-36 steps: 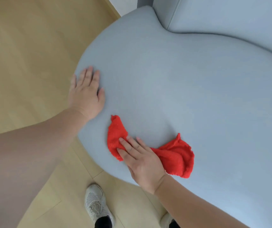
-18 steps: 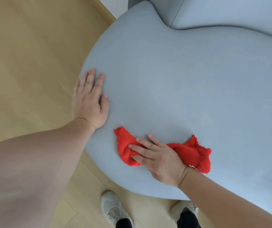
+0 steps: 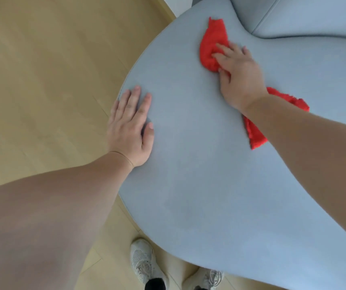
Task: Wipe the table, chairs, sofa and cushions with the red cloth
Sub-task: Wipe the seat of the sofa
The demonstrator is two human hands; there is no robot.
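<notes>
The right hand [image 3: 238, 74] is pressing down, fingers nearly straight, on the red cloth [image 3: 213, 49] at one o'clock on the blue-grey sofa [image 3: 209, 174] seat, while the left hand [image 3: 130, 124] is resting flat and spread at its nine o'clock edge.

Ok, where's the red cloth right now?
In the head view, the red cloth lies upper right on the sofa seat, pressed under the right hand, near the back cushion.

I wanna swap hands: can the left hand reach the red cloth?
Probably yes: only bare sofa lies between the left hand and the red cloth under the right hand.
</notes>
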